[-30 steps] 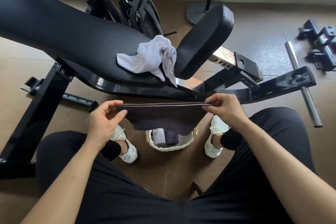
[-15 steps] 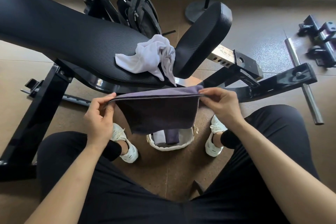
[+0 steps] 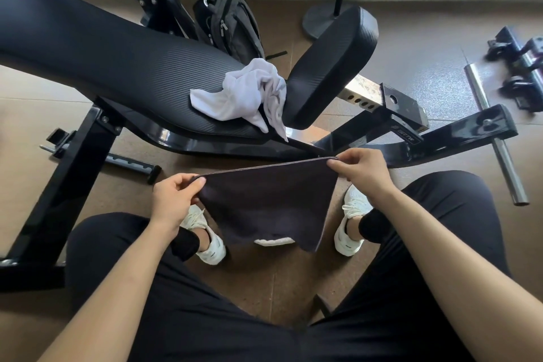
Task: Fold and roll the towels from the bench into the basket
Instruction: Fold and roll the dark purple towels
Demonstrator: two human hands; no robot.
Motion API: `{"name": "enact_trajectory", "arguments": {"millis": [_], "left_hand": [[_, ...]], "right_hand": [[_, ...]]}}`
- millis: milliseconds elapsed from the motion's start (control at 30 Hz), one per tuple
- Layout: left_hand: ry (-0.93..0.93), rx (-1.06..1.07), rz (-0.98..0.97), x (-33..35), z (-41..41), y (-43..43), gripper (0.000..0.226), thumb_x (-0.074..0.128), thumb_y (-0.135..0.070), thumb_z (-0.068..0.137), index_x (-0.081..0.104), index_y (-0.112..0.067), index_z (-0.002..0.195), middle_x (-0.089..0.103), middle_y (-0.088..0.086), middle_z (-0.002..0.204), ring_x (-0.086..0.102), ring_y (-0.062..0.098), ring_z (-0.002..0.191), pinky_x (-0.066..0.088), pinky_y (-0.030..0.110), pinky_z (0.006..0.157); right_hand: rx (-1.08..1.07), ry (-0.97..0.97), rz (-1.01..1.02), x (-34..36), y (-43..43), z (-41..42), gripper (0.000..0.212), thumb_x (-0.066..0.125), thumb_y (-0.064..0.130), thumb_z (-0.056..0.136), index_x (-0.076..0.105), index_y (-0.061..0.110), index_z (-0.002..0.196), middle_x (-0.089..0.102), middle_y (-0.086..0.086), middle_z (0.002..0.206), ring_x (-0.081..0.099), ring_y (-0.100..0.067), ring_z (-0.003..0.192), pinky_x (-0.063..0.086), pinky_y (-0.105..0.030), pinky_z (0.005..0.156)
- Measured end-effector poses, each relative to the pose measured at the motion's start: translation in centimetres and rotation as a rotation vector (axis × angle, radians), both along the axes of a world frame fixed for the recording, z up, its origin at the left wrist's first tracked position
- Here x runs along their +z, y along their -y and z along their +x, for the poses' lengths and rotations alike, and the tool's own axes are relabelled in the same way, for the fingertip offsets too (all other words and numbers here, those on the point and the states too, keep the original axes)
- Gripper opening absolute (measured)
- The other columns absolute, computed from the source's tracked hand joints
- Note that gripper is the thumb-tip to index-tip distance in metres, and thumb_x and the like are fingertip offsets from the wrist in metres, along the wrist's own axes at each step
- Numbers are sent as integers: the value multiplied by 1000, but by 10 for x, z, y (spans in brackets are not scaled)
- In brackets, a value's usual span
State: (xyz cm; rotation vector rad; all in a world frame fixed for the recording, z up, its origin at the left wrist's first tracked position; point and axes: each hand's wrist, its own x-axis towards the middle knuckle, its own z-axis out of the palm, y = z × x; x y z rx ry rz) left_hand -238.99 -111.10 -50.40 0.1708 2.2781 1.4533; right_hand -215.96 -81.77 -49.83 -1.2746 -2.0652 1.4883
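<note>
A crumpled white towel (image 3: 245, 94) lies on my tabletop (image 3: 117, 67); on the floor (image 3: 264, 282), what seems a basket (image 3: 274, 241).

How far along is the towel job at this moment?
Done: cannot tell, since the dark towel hides all but a sliver of the basket. In hand: left hand and right hand pinch that towel's top corners, hanging folded. Left: the white towel lies crumpled on the bench.
</note>
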Motion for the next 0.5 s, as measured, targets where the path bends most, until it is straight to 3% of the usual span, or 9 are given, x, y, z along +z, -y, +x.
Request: {"name": "enact_trajectory", "arguments": {"millis": [333,500], "left_hand": [[170,171,118,18,13,-17,5,76,-11,89,73,-11,85,74,8,89,72,21,82,58,32,65],[179,52,176,28,24,-26,3,75,-11,89,78,-13,89,78,9,91,73,21,87,57,31,70]], "right_hand": [[-103,-170,-157,15,25,-15,7,77,14,88,79,9,84,77,-14,83,64,-7,61,54,-21,61],[-89,-218,-157,24,41,-22,4,77,13,88,80,12,85,76,-8,78,62,-6,63,54,-23,63]]}}
